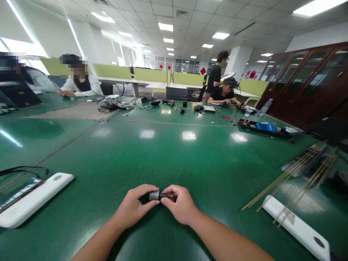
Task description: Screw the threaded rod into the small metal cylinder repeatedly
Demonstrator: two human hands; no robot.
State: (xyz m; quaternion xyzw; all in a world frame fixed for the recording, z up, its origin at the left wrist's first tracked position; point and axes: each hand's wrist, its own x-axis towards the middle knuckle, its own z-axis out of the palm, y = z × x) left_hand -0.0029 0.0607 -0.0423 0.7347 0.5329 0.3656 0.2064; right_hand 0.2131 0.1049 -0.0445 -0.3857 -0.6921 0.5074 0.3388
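Note:
Close in front of me, both hands meet on a small part with a grey metal cylinder at its left end and a thin black ribbed shaft at its right. It lies sideways just over the green tabletop. My left hand pinches the cylinder between thumb and fingertips. Thumb and fingers of my right hand are closed around the shaft, and they cover some of it. What kind of part it is, I cannot make out.
A white bar-shaped device and a dark glossy panel with cables lie at left. At right are another white device and thin yellowish rods. A black tray, electronic parts and a bottle stand farther back, with several people beyond.

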